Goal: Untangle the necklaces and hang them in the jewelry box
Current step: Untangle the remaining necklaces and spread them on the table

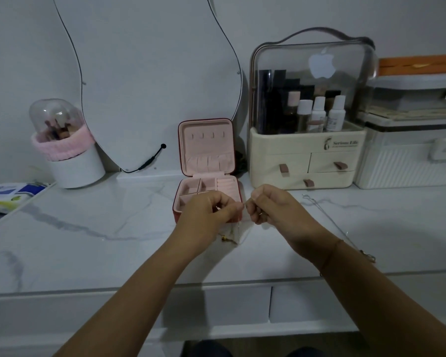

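Above the desk [88, 240], before the open jewelry box [206, 146]: both hands pinch one fine necklace [238, 229].
Fingers of the left hand [211, 212] and right hand [271, 207] are nipped tight on it, its tail dangling; pulling hard could tighten a knot or snap it. A second necklace [327, 217] lies at right.

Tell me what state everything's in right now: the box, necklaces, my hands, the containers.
Pink square jewelry box: open, lid upright, hooks empty.
Thin gold necklace: pinched by both hands, dangling, not hung.
Silver chain necklace: lying loose on the marble tabletop.
Left hand: pinching the gold necklace.
Right hand: pinching the gold necklace.
Cream cosmetic organiser with clear cover: cover down, drawers shut.
White brush holder with clear dome: dome closed.
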A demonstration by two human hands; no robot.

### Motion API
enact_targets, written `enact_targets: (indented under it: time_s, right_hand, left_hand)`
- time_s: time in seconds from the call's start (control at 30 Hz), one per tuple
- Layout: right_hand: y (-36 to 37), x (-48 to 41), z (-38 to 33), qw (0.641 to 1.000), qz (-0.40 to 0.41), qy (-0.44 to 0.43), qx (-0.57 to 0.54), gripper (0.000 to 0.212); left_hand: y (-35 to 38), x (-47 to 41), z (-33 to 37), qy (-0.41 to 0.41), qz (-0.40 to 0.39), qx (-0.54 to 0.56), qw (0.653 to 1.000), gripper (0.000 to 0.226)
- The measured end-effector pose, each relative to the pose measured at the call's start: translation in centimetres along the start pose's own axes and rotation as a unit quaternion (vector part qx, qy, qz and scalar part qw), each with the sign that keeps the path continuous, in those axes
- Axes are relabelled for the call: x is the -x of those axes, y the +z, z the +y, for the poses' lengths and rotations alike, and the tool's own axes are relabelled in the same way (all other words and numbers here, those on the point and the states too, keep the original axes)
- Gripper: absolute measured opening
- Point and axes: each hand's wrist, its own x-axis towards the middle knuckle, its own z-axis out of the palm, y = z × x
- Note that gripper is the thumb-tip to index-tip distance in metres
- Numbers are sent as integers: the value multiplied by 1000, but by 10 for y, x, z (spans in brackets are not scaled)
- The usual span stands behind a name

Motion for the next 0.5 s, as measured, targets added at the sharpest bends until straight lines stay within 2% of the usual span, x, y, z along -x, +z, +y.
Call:
enact_targets:
  time_s: [0.17, 0.5]
  right_hand:
    - [-2, 0, 2, 999, 32, -1, -21, 27]
    - [-2, -1, 6, 995, 70, 33, -57, 27]
  left_hand:
    - [-1, 0, 1, 2, -14, -14, 1000, 21]
    - [-3, 2, -8, -47, -44, 61, 996, 16]
